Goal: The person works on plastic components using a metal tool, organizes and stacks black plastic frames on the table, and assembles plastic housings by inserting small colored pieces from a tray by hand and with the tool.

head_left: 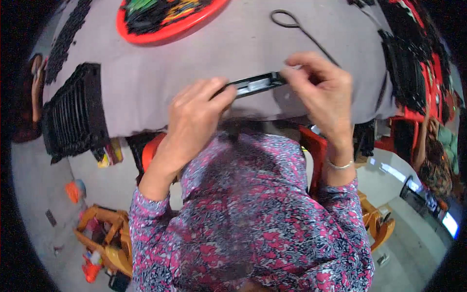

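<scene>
From my end of the feed, I take this for a small assembly workshop; I see a cloth-covered bench point(141, 92), a red basin point(163, 39) of black, green and yellow pieces point(155, 12); matching black parts point(75, 114) stacked at left; another person point(432, 158) at right.

A grey cloth covered the table point(141, 87). Toward its far side, left of the middle, stood a red tray point(168, 38) heaped with black, green and yellow pieces. A black rod point(316, 43) lay in from the right edge, its looped end pointing away. Black slatted parts point(73, 112) were stacked at the near left corner, with a row of small black pieces point(68, 41) along the left edge. More black parts point(404, 68) crowded the right edge. Wooden furniture point(104, 228) stood on the pale floor point(39, 190).
</scene>
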Available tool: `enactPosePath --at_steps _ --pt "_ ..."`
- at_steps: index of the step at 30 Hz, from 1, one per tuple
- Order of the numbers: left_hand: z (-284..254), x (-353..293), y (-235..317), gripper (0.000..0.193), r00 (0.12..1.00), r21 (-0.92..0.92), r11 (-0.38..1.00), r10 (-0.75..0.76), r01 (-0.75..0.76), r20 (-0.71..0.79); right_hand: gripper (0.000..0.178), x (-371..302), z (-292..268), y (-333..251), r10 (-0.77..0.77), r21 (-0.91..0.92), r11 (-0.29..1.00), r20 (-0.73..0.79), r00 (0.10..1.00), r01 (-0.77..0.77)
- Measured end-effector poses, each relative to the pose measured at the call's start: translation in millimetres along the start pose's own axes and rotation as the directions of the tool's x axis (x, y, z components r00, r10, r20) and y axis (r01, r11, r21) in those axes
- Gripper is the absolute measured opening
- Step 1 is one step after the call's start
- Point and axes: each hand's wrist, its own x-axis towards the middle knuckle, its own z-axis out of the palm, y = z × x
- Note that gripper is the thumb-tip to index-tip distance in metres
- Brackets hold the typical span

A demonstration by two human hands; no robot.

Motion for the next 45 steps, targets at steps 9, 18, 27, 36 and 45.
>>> enactPosePath --at_steps 9,18,27,36,45 --pt "9 -11 -5 0.021 0.995 0.019 1.0 0.02 -0.018 -0.093 0.018 23 22 -2 -0.347 -0.221 0.893 0.216 0.912 0.392" --pt "5 -13 -2 0.026 0.994 0.003 1.0 0.021 -0.02 -0.106 0.014 25 41 -13 -0.237 -0.28 0.896 0.352 0.905 0.344" --pt "5 -9 2 0.03 0.998 0.005 1.0 0.026 -0.025 -0.065 0.014 33 42 -18 -0.07 -0.306 0.924 0.458 0.886 0.231" --pt "7 -9 -3 0.032 0.999 -0.021 0.999 0.029 -0.03 -0.042 0.018 35 42 -8 -0.08 -0.306 0.915 0.5 0.862 0.262" --pt "10 -8 -2 0.031 0.998 0.04 0.999 0.016 -0.014 -0.058 0.016 46 4 23 -0.086 0.133 0.989 0.111 0.99 0.071"
